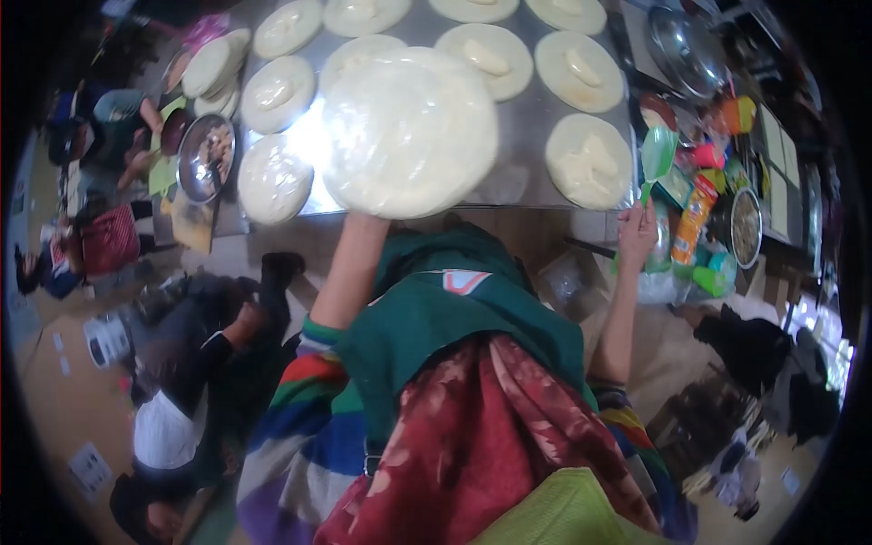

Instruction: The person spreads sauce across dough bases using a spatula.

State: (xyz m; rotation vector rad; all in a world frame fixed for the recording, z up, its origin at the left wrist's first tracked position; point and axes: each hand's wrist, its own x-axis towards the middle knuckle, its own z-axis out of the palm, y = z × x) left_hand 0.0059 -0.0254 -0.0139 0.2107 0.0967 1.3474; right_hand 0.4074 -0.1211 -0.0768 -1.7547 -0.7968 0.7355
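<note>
A large, pale, round flatbread dough (413,132), shiny on top, is held up over the near edge of the metal griddle (522,177). My left hand (368,223) supports it from below; its fingers are hidden under the dough and only the wrist area shows. On the right, my right hand (636,236) is closed round the handle of a green spatula (658,153), blade pointing away from me. Several similar rounds lie on the griddle, some with a pale yellow lump on top, such as the dough round (589,163) nearest the spatula.
Stacked dough rounds (214,68) and a metal bowl of chopped food (206,159) stand at the left. To the right are an orange packet (695,218), a bowl of food (746,227) and a large metal bowl (688,53). Other people (173,400) are nearby on both sides.
</note>
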